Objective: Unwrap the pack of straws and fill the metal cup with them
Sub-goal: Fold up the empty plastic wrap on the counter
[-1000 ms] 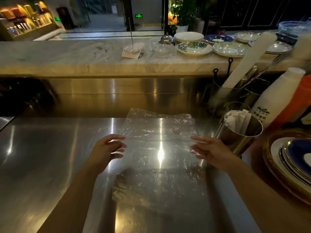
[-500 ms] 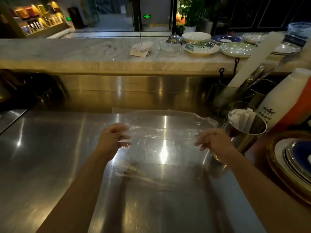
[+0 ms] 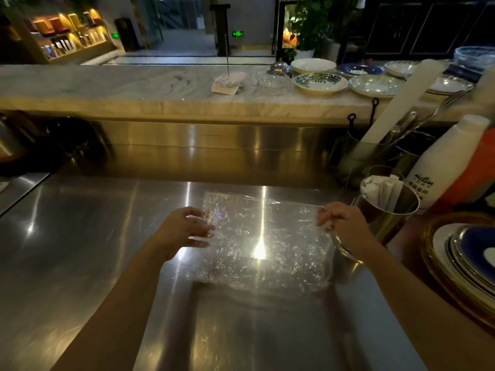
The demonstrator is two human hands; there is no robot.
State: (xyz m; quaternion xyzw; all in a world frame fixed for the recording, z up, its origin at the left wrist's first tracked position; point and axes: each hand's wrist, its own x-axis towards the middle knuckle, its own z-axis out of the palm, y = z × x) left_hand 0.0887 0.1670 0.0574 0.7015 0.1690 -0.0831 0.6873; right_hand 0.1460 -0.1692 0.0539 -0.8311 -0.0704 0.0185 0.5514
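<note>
A crinkled clear plastic wrap (image 3: pixel 263 243) lies folded into a rectangle on the steel counter (image 3: pixel 80 236) in front of me. My left hand (image 3: pixel 184 231) grips its left edge with curled fingers. At the right edge, my right hand (image 3: pixel 344 223) pinches the wrap. Just right of that hand stands the metal cup (image 3: pixel 389 218), touching the wrap's corner. Several white paper-wrapped straws (image 3: pixel 383 187) stand upright inside it, their tips at rim height.
A white bottle (image 3: pixel 446 167) and an orange bottle (image 3: pixel 479 170) stand behind the cup. A metal holder (image 3: pixel 361 156) with utensils and a white roll stands further back. Stacked gold-rimmed plates (image 3: pixel 460 266) fill the right edge. A marble ledge (image 3: pixel 134 87) carries several dishes.
The wrap was spread out and partly raised between my hands; it has been folded over and now lies lower as a smaller rectangle. Both hands stayed at its side edges.
</note>
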